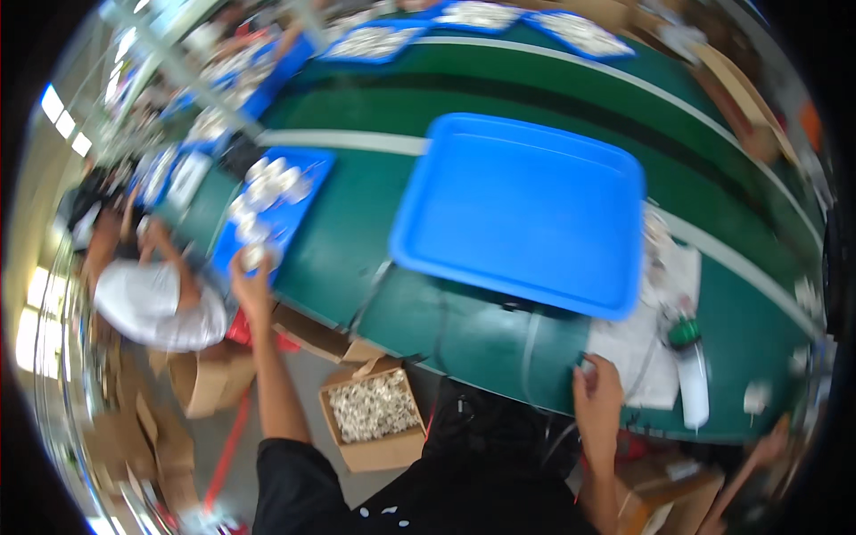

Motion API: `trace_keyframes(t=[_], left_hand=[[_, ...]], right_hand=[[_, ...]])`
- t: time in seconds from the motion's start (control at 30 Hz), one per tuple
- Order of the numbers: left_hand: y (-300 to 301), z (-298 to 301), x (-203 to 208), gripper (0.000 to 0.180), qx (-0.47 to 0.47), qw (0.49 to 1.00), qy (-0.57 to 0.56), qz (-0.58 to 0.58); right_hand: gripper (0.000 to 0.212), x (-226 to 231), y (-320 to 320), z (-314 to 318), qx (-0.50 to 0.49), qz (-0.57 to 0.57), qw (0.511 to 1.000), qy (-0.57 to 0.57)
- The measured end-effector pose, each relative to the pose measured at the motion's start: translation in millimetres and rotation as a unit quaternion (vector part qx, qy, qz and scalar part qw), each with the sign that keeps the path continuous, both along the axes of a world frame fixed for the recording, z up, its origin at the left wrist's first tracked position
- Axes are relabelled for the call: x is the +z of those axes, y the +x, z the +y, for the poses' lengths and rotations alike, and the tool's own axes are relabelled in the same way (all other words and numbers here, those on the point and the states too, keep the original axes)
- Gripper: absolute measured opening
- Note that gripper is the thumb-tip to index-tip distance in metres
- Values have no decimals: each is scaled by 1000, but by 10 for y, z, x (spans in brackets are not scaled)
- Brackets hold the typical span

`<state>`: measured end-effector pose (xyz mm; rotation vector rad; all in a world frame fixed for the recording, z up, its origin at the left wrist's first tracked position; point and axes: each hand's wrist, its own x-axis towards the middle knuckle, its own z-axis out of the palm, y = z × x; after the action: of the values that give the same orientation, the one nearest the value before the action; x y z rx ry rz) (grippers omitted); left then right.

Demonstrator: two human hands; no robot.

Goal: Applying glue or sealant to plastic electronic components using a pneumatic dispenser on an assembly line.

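My left hand (252,283) reaches to the near end of a small blue tray (283,225), its fingers closed round a white round piece (254,258). Several similar white pieces (267,185) lie farther up that tray. At the table's near edge, my right hand (598,390) is closed, thumb and fingers pinched together. A small dark thing seems to show at its fingertips, too blurred to name. Ahead of it stands a large blue tray (526,209) with nothing in it, tilted on the green table (343,209).
A white bottle with a green top (693,379) and a pale cloth (635,361) lie right of my right hand. Below the table edge, a cardboard box (385,455) holds many small pale parts. A co-worker (160,303) sits at left. Full blue trays (370,43) line the far side.
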<state>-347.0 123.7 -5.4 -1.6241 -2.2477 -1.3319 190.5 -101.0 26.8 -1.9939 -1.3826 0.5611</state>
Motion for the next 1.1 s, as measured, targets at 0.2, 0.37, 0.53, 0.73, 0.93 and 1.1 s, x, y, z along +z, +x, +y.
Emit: trace_keyframes(t=[0.2,0.37,0.53,0.73,0.93,1.1], left_hand=[[-162,453,-78,76,104,953,-48,282],[931,363,140,35,-149,972,98,153],[1901,525,421,45,-359,921,-81,-127],[2355,965,354,59,-417,878,-222,-77],[2289,1080,354,42,-481,800,-309,-179],[2375,1053,276,37,-495,804,-281,-171]], right_hand=[[24,-137,96,-30,-19,14,999,30],[21,-260,80,-59,-56,-32,993,98],[22,-272,13,4,-36,-74,991,102],[24,-325,2,9,-42,-75,991,105],[24,-380,-27,26,-62,-69,987,132],[23,-421,91,-16,-47,-23,989,140]])
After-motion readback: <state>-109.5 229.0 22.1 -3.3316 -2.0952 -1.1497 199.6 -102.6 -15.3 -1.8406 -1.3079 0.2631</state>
